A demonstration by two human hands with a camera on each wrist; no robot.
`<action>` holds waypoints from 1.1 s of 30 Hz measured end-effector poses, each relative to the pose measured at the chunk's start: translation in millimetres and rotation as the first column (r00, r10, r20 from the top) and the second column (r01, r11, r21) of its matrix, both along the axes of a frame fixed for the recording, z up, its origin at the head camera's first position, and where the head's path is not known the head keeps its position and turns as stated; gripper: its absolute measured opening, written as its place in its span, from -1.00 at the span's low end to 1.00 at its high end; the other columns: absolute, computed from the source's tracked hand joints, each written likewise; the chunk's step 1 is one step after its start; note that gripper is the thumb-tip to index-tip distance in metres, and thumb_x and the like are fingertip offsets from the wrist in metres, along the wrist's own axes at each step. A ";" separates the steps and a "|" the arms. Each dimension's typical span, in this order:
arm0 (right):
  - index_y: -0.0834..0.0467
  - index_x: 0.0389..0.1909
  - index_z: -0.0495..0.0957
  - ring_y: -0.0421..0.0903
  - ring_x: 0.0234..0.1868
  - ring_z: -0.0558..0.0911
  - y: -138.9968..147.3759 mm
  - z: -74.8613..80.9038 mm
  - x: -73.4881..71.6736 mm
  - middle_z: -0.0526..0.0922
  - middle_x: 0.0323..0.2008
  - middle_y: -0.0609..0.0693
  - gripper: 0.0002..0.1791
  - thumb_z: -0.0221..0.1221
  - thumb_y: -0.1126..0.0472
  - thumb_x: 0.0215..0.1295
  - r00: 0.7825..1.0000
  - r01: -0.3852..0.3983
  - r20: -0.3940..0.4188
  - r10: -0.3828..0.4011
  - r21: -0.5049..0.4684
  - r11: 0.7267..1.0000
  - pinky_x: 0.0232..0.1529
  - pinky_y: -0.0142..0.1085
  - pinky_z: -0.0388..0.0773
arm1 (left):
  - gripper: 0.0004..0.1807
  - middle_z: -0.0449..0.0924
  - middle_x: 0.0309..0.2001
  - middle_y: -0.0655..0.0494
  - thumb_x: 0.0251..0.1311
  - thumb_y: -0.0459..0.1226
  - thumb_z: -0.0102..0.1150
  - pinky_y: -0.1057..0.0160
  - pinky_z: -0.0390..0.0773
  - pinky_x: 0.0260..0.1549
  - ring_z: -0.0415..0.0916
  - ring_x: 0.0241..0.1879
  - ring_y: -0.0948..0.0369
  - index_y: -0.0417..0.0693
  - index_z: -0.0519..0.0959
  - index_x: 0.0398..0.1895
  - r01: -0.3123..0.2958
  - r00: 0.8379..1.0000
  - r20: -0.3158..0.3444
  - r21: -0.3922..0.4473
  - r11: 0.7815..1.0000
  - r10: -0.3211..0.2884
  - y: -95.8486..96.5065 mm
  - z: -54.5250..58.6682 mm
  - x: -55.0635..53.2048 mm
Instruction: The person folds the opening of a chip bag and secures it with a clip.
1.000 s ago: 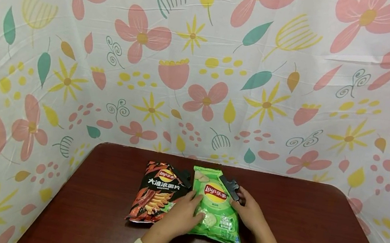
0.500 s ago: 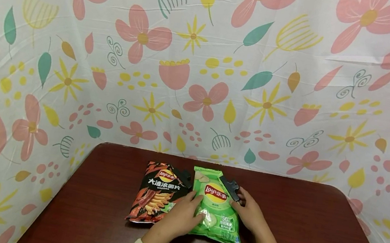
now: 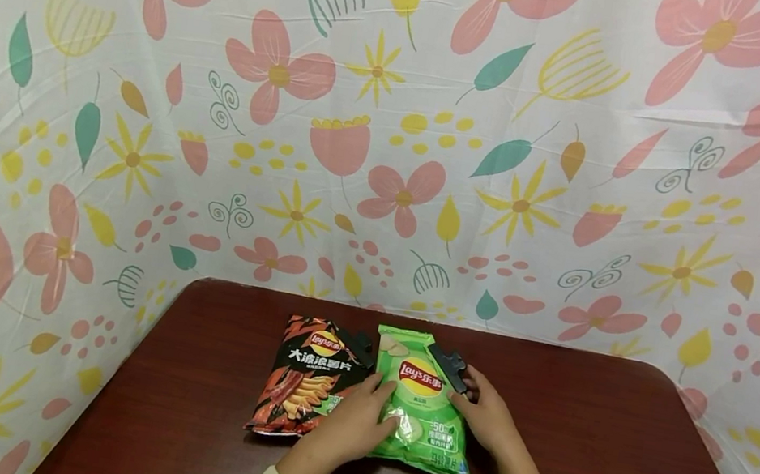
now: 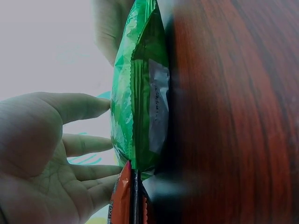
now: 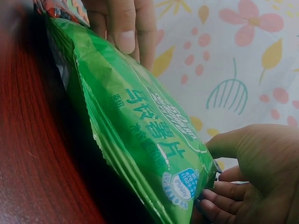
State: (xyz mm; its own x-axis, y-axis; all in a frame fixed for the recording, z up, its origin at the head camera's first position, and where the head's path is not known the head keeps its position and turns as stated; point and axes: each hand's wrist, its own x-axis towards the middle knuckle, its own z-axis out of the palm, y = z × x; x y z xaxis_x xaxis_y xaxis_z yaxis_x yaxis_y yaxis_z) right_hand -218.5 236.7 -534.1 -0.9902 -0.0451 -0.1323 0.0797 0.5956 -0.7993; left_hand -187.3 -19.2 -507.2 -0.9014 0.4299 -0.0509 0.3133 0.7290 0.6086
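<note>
A green Lay's chip bag (image 3: 419,419) lies on the table, a black clip (image 3: 449,366) across its upper right corner. My left hand (image 3: 353,417) rests on the bag's left side with fairly straight fingers; in the left wrist view its thumb (image 4: 86,106) and fingertips touch the bag's face. At the right edge, my right hand (image 3: 487,417) pinches at the clip, the thumb (image 5: 224,145) against the bag. To the left lies a black and red Lay's bag (image 3: 295,384) with a second black clip (image 3: 356,344) at its upper right corner. The left hand partly covers that bag.
The dark reddish-brown wooden table (image 3: 613,452) extends to both sides of the bags. A white cloth with printed flowers (image 3: 401,191) hangs behind the table and along its sides. The two bags lie side by side, their edges meeting.
</note>
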 end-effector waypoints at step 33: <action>0.24 0.56 0.11 0.28 0.36 0.39 1.9 5.9 -0.3 0.20 0.41 0.35 -0.29 0.06 0.02 0.55 0.998 0.015 -0.068 -0.015 0.000 1.000 0.29 0.20 0.40 | -0.33 0.16 0.54 -0.20 0.45 -0.08 0.10 -0.16 0.46 0.27 0.29 0.45 -0.14 -0.14 0.27 0.53 -0.014 0.999 -0.039 0.041 0.999 0.016 -1.7 5.7 -3.2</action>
